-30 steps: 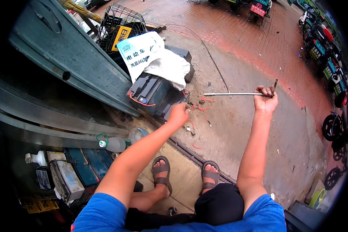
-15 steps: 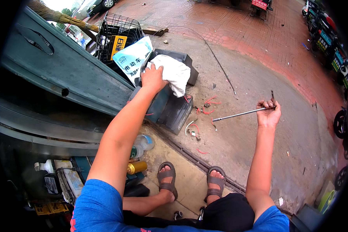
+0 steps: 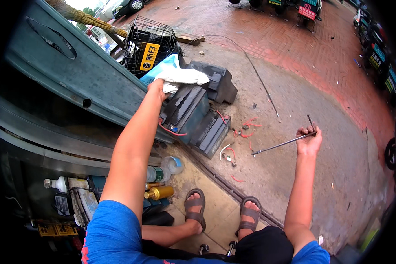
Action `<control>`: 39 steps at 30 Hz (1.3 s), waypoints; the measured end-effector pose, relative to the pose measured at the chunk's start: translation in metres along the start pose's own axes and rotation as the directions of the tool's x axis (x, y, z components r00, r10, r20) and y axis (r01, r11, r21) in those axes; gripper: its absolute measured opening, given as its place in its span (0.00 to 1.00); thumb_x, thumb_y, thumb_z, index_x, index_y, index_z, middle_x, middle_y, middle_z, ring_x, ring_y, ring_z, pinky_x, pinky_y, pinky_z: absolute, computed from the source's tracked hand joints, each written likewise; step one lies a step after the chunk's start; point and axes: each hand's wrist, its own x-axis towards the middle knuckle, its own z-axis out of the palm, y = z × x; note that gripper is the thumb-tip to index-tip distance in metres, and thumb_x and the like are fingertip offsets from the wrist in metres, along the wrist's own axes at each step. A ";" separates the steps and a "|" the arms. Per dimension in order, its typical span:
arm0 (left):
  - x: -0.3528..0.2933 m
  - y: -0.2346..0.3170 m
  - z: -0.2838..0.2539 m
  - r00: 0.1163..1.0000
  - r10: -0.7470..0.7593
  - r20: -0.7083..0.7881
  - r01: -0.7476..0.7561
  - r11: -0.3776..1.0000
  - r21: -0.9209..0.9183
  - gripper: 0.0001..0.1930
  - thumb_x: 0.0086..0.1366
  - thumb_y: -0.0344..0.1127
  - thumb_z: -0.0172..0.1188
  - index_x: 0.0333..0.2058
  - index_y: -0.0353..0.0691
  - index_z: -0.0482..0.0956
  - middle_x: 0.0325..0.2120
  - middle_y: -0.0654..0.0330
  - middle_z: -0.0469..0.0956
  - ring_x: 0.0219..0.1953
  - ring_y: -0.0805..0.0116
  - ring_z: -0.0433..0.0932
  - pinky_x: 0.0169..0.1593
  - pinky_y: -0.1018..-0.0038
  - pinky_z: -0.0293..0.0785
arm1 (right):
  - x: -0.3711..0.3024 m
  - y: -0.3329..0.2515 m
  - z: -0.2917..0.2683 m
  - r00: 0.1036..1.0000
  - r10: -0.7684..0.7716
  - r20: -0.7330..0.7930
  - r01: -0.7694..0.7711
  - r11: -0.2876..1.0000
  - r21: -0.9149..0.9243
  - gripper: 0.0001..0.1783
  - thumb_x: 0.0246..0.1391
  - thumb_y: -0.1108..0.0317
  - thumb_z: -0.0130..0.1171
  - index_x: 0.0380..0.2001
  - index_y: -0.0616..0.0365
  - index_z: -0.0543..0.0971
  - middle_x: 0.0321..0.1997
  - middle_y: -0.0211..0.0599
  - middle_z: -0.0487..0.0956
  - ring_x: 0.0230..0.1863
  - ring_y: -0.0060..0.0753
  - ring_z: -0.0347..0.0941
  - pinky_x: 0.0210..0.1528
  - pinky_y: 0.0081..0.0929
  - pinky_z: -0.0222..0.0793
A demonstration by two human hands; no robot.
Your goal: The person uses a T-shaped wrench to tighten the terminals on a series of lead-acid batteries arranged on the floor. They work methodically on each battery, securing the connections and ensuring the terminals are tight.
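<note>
My left hand (image 3: 158,88) is closed on a crumpled white cloth (image 3: 187,76), its fingers partly hidden by it. The cloth is beside the tops of dark block batteries (image 3: 187,103), which stand against each other. A red wire (image 3: 171,130) runs from the nearest battery's terminal. Behind the cloth a blue-and-white bag (image 3: 166,66) is partly covered. Out to the right, my right hand (image 3: 309,140) is wrapped round a long thin metal rod with a short crosspiece at the hand, like a T-handle wrench (image 3: 279,145). Its far tip points left above the concrete.
Cut red and white wire scraps (image 3: 246,130) lie on the concrete by the batteries. A black wire basket (image 3: 149,44) and a green metal panel (image 3: 83,75) stand at the left. Bottles (image 3: 158,192) lie by my feet. A long thin rod or cable (image 3: 262,79) curves across the ground.
My left hand has drawn the cloth back and left, off the near battery, whose top and red wire now show. The bag has sunk lower. My right hand keeps its hold on the wrench.
</note>
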 end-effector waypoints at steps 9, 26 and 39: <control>-0.111 0.069 0.070 0.932 0.196 0.306 -0.229 0.971 0.075 0.17 0.66 0.28 0.61 0.54 0.34 0.77 0.43 0.51 0.84 0.39 0.60 0.86 0.35 0.66 0.85 | 0.009 -0.010 -0.020 0.997 -0.060 -0.052 0.055 0.995 -0.082 0.14 0.70 0.59 0.48 0.47 0.57 0.75 0.27 0.24 0.66 0.26 0.23 0.62 0.40 0.31 0.70; -0.111 0.008 -0.011 0.682 0.594 0.427 -0.668 0.267 0.695 0.48 0.60 0.55 0.70 0.67 0.25 0.64 0.70 0.32 0.60 0.74 0.42 0.58 0.74 0.61 0.56 | -0.028 0.021 0.018 0.994 -0.070 0.084 0.087 0.973 -0.214 0.16 0.69 0.61 0.52 0.45 0.64 0.77 0.29 0.28 0.70 0.29 0.25 0.66 0.41 0.32 0.72; -0.172 -0.062 -0.014 0.704 0.415 0.576 -0.603 -0.079 0.794 0.56 0.46 0.59 0.79 0.66 0.28 0.65 0.65 0.40 0.69 0.69 0.45 0.67 0.70 0.55 0.63 | -0.104 0.014 0.089 0.802 0.005 0.597 0.322 0.839 -0.439 0.23 0.66 0.63 0.57 0.51 0.77 0.74 0.19 0.19 0.58 0.26 0.21 0.60 0.54 0.33 0.66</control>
